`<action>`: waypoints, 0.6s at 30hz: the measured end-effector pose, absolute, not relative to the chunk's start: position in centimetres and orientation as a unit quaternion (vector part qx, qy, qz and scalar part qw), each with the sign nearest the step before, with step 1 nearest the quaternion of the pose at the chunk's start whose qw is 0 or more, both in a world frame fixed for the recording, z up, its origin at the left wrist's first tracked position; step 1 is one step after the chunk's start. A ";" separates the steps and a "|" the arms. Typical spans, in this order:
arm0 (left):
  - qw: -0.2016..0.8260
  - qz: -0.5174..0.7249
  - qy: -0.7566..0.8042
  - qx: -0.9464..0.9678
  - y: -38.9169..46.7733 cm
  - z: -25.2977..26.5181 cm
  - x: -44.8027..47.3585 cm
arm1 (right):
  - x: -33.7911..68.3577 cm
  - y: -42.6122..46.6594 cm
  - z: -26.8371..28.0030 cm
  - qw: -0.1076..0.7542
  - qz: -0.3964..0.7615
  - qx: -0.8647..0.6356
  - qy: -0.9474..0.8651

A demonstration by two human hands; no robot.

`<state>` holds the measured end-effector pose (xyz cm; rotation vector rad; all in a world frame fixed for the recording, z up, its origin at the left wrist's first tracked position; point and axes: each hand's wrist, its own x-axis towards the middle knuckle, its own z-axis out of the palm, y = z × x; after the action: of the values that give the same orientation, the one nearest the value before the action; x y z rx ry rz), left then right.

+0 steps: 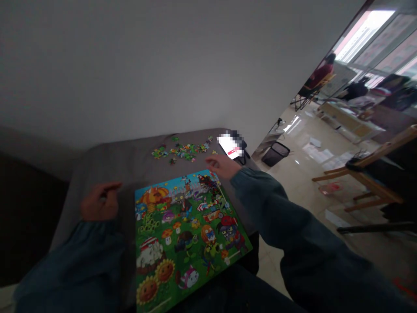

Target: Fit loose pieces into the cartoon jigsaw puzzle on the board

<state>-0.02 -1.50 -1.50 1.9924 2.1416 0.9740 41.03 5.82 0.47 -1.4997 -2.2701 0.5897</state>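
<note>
Puzzle board [192, 232] is laid on a table with a gray cover [104, 163], between the two sets of fingers and on the person's side of them; whether its near edge is also propped on the lap cannot be told. A pale wall [163, 74] is seen past both sets of fingertips. Well off to the right of the right fingers, a wooden chair [381, 188] is stood on the floor; nearer to them on that side, a black bin [275, 153]. Cartoon plants and zombies are printed on the board, mostly over green, with a blue strip along the edge nearest the right fingers. Both arms are covered by dark blue sleeves [273, 198]. Left hand [100, 203] is held left of the board, by the gray cover; index finger stretched out toward the board, the rest loosely curled, a gap left between. Right hand [223, 165] is placed at the board's far right corner, fingers curled in together; whether anything is pinched, or the board touched, cannot be told (blur). Just beyond the right hand, a phone [230, 145] with a bright screen is laid, partly pixelated. Loose puzzle pieces [189, 151] are scattered beyond and left of the right fingertips.
</note>
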 end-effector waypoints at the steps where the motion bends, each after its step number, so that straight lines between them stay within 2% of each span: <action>1: 0.030 0.333 0.704 0.627 -1.6 -2.2 -0.3 | 39.4 7.7 0.6 0.166 0.193 -0.535 -0.806; 5: 0.054 0.361 0.719 0.591 -1.3 -3.7 -0.3 | 35.1 12.6 -0.5 0.109 0.147 -0.556 -0.811; 9: 0.090 0.354 0.715 0.596 -0.7 -3.9 -0.2 | 35.0 13.3 -2.3 0.072 0.128 -0.565 -0.812; 14: 0.115 0.351 0.716 0.592 -0.4 -3.9 -0.1 | 38.0 11.1 -2.0 0.067 0.115 -0.557 -0.820; 18: 0.123 0.356 0.718 0.586 -0.5 -4.0 0.1 | 41.0 6.1 -0.3 0.090 0.109 -0.518 -0.843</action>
<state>0.13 -0.48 -4.00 1.7089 2.0935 1.0390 40.98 6.09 -0.28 -1.5415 -2.5071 0.3254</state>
